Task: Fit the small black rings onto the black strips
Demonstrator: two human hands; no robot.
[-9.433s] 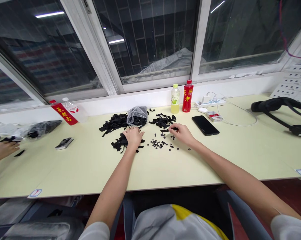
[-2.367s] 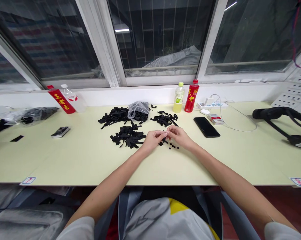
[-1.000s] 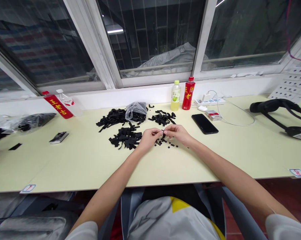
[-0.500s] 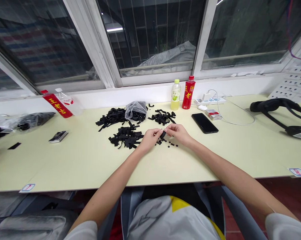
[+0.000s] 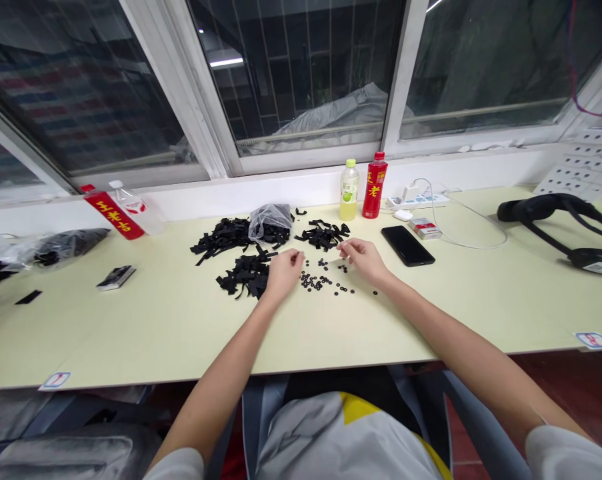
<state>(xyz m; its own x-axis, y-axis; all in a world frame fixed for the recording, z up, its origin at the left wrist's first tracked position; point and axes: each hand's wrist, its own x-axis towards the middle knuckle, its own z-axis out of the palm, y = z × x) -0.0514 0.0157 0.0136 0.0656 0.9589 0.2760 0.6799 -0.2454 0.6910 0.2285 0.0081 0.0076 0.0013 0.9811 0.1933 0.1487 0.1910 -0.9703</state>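
Observation:
My left hand (image 5: 283,272) is beside the right edge of the nearest pile of short black fabric strips (image 5: 243,273). Its fingers are curled with the tips together; whether anything small is between them I cannot make out. Above the table to the right, my right hand (image 5: 365,259) has thumb and fingertips pinched, and what they hold, if anything, is too small to name. Between the hands lie several small black rings (image 5: 315,283), scattered on the tabletop. Another small strip pile (image 5: 325,235) sits behind them, and a larger pile (image 5: 219,237) lies farther left.
A clear plastic bag (image 5: 269,220) rests on the larger pile. Behind stand a yellow-green drink bottle (image 5: 349,190) and a red bottle (image 5: 375,185). On the right are a phone (image 5: 407,245), a small box (image 5: 425,229), a cable and a black headset (image 5: 571,227).
My hands have moved apart, the left one leftward and the right one slightly right. The black strip between them no longer shows there, and more rings are uncovered.

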